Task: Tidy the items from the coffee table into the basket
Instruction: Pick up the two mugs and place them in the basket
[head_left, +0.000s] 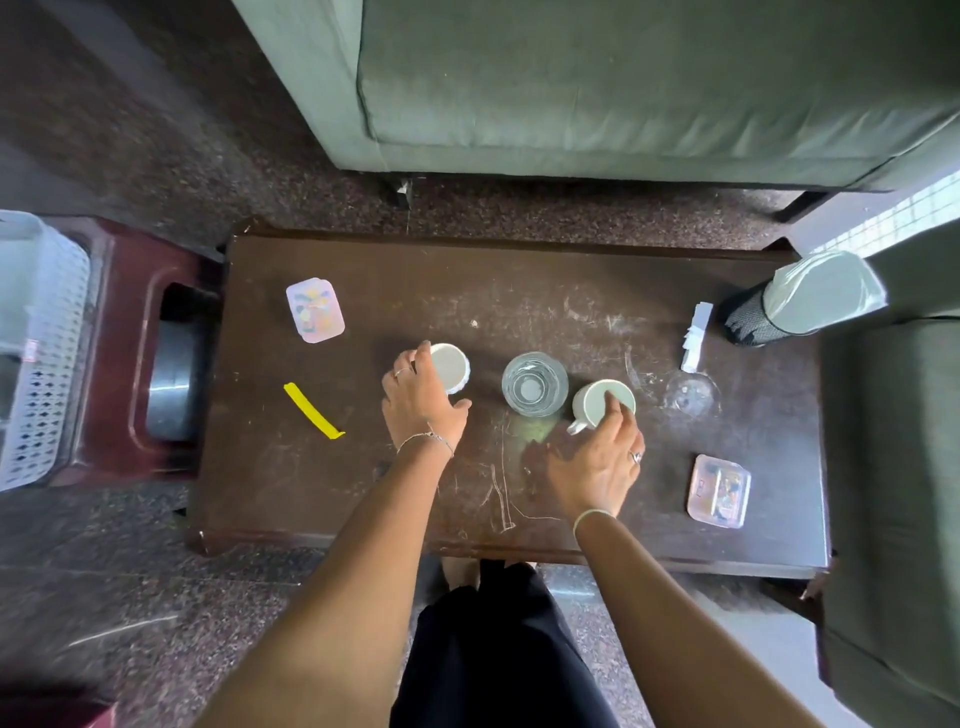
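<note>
Head view: task barely started. All items sat on the dark brown scratched wooden coffee table (363, 493).

- Left hand (423, 397) had its fingers curled round a small white handle-less cup (451, 368).
- Right hand (597, 462) pinched the rim of a white handled mug (605, 402), thumb side hidden, so the grip was probably partial.
- Still untouched: clear glass tumbler (535, 384) between the cups, two pink lidded plastic boxes (315, 310) (719, 491), yellow flat strip (313, 410), clear stemmed glass (693, 395).
- White perforated plastic basket (41, 343) stood well left, on a maroon stool (130, 364), cut off by the frame edge.

The tumbler was just beside both cups. The leftward path looked open.
</note>
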